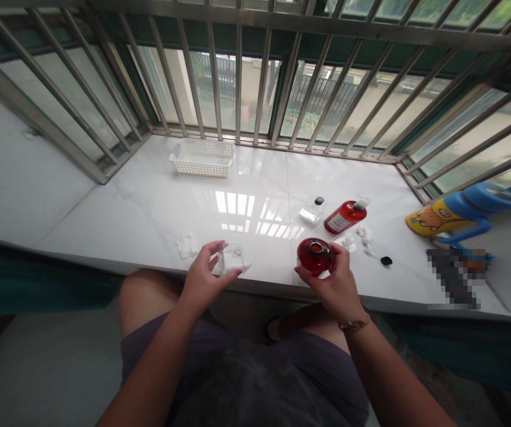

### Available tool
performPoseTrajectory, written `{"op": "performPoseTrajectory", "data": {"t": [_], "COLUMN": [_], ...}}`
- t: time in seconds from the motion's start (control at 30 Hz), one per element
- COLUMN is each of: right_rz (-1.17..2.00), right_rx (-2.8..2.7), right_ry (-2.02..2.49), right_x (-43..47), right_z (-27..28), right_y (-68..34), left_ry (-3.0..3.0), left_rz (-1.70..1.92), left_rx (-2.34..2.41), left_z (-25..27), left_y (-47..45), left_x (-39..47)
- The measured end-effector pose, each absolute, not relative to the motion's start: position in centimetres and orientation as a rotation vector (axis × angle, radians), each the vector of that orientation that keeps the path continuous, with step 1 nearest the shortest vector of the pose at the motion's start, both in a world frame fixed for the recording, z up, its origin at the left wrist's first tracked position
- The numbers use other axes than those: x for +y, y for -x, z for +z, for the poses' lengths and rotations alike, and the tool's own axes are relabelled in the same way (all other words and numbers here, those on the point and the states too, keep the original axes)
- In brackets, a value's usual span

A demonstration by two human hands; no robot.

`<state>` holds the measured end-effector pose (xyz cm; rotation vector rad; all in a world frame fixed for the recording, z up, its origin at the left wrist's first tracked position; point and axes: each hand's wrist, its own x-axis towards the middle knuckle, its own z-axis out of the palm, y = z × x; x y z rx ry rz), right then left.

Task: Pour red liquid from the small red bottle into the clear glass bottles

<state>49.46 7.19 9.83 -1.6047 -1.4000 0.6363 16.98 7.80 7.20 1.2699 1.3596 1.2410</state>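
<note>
My left hand (202,276) is closed around the sides of a small square clear glass bottle (234,261) at the counter's front edge. Its round neck faces up. In my right hand (337,279) is a round bottle of dark red liquid (311,262), uncapped, its ringed mouth turned toward me. Just behind it lies a second red bottle (342,218) with a white label and a dark cap. A flat clear bottle with a black top (312,210) is beside that one. To the right of my right hand are a loose black cap (386,261) and a whitish crumpled piece (364,235).
A white perforated basket (202,172) stands at the back left of the white counter (117,219). A crumpled white tissue (186,245) lies left of my left hand. At right are a blue-and-yellow drinking bottle (442,214) and a pixelated dark object (453,279). Metal window bars (239,77) enclose the back.
</note>
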Motion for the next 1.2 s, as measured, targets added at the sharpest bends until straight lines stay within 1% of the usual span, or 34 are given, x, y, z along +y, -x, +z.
{"op": "performPoseTrajectory", "data": {"t": [0.17, 0.27, 0.33, 0.47, 0.57, 0.67, 0.87, 1.2], "right_rz": [0.862, 0.891, 0.829, 0.594, 0.424, 0.331, 0.218, -0.035], "right_rx": [-1.238, -1.268, -1.359, -1.622, -1.806, -1.935, -2.096, -2.250], "right_ry": [1.505, 1.452, 1.466, 1.491, 1.434, 1.355, 1.267, 1.222], "right_x": [7.4, 7.5, 7.4, 7.4, 7.6, 7.8, 8.0, 8.5], "right_z": [9.5, 9.8, 10.5, 12.5, 14.0, 15.0, 16.6, 18.1], "right_y": [-50.5, -51.0, -51.1, -51.0, -51.0, -51.0, -51.0, -51.0], "left_ry": [-1.323, -1.388, -1.452, -1.689, -1.869, -1.970, -2.022, -2.037], "left_rz": [1.307, 1.284, 1.228, 1.099, 1.076, 1.074, 1.076, 1.054], "left_rx": [1.464, 1.527, 1.588, 1.700, 1.637, 1.519, 1.382, 1.337], "left_z": [8.3, 9.6, 10.7, 13.3, 14.9, 15.9, 16.8, 16.7], "left_y": [-14.9, -14.4, -14.5, -15.5, -16.9, -18.4, -20.2, -21.2], "left_x": [8.6, 8.7, 8.7, 8.4, 8.2, 8.0, 7.7, 7.6]}}
